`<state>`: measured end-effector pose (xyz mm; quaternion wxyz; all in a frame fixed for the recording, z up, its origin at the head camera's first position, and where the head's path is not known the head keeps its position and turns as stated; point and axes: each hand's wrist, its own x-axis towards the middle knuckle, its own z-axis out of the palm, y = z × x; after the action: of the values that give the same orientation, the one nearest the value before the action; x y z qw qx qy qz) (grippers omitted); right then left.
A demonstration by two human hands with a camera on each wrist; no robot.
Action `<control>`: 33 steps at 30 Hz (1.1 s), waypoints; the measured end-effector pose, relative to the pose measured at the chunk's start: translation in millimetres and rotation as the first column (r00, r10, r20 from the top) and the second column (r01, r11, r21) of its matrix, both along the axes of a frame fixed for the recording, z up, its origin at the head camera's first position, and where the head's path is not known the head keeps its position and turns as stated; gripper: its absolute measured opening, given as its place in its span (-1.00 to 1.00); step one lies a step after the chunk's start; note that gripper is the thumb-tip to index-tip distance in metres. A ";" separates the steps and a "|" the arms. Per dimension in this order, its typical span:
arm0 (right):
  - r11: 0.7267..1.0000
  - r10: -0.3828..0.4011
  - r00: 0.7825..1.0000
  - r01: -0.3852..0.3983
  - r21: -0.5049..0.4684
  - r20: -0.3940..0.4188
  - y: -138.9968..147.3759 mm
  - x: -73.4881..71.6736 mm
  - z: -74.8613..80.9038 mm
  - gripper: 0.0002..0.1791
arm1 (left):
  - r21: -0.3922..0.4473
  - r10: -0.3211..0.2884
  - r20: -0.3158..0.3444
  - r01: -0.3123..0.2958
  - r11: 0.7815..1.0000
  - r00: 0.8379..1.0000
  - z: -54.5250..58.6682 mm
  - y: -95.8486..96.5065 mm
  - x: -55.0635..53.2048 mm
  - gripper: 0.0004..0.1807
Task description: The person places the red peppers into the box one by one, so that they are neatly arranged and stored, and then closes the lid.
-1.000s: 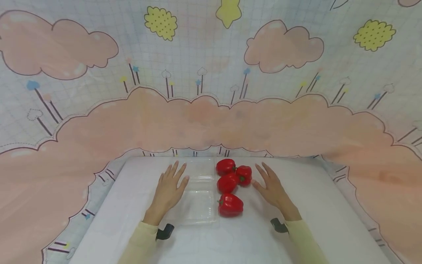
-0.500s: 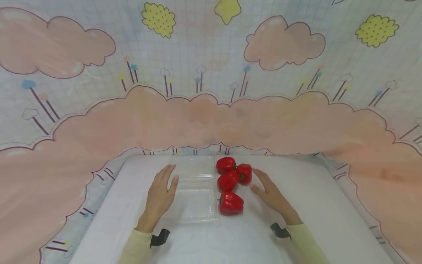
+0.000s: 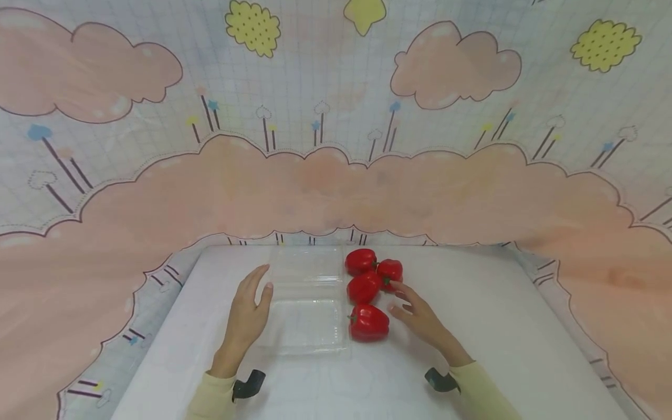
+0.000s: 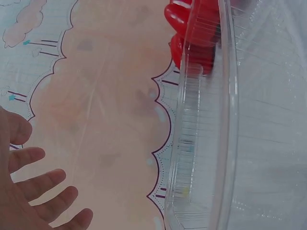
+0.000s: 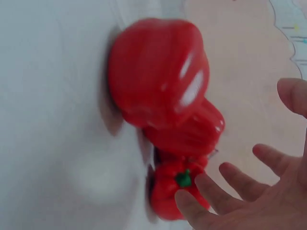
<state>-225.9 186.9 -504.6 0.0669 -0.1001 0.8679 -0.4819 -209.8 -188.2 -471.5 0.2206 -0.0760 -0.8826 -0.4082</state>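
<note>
Several red bell peppers lie in a cluster mid-table: a front one (image 3: 369,323), a middle one (image 3: 363,288), a back one (image 3: 360,262) and a right one (image 3: 390,269). My right hand (image 3: 422,321) hovers right of them, fingers spread and holding nothing. In the right wrist view its fingertips overlap the pepper with the green stem (image 5: 168,191); the front pepper (image 5: 158,72) looms largest. Left of the peppers lies a clear plastic clamshell box (image 3: 307,324), opened flat. My left hand (image 3: 244,315) is held at the box's left side, fingers loosely extended, with nothing in it.
The white table (image 3: 514,338) stretches to both sides of the hands. A patterned cloth (image 3: 336,192) with pink clouds hangs behind it and around its sides. Each wrist carries a black camera mount, the left one (image 3: 249,385) and the right one (image 3: 441,380).
My left hand has drawn left and slightly back, away from over the box. The right hand has moved left and toward me, closer to the front pepper. Peppers and box have stayed put.
</note>
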 end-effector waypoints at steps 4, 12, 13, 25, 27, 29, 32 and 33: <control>0.997 -0.029 0.998 0.033 -0.076 0.050 -6.0 3.2 -6.3 -0.32 | 0.039 -0.027 0.045 0.026 0.999 0.999 -2.9 -5.0 2.9 -0.52; 0.993 -0.041 0.996 0.049 -0.109 0.075 -15.5 11.8 -15.6 -0.28 | 0.097 -0.020 0.146 0.006 0.995 0.989 -10.9 -17.6 16.0 -0.52; 0.992 -0.044 0.996 0.053 -0.114 0.075 -16.1 12.5 -16.7 -0.28 | 0.101 -0.015 0.149 0.000 0.995 0.989 -11.4 -18.5 17.2 -0.53; 0.984 -0.051 0.995 0.065 -0.164 0.089 -21.4 18.7 -23.5 -0.26 | 0.065 0.007 0.168 -0.018 0.998 0.986 -24.9 -32.5 27.8 -0.53; 0.984 -0.055 0.994 0.071 -0.161 0.099 -22.7 19.6 -23.7 -0.25 | 0.054 0.004 0.188 -0.015 0.998 0.982 -26.5 -34.0 29.5 -0.53; 0.985 -0.062 0.991 0.080 -0.153 0.116 -24.5 20.5 -23.9 -0.23 | 0.046 0.006 0.221 -0.017 0.999 0.975 -27.5 -35.3 30.7 -0.52; 0.986 -0.076 0.988 0.095 -0.136 0.137 -27.3 21.5 -25.2 -0.20 | 0.046 0.001 0.279 -0.014 0.999 0.960 -29.0 -37.4 31.7 -0.50; 0.987 -0.080 0.987 0.099 -0.131 0.139 -28.1 21.7 -25.9 -0.20 | 0.047 -0.006 0.290 -0.008 0.999 0.957 -30.2 -38.4 31.8 -0.50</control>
<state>-204.1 158.8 -530.5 0.0961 -0.0329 0.8299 -0.5486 -178.0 -226.5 -501.6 0.0906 -0.0094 -0.8955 -0.4356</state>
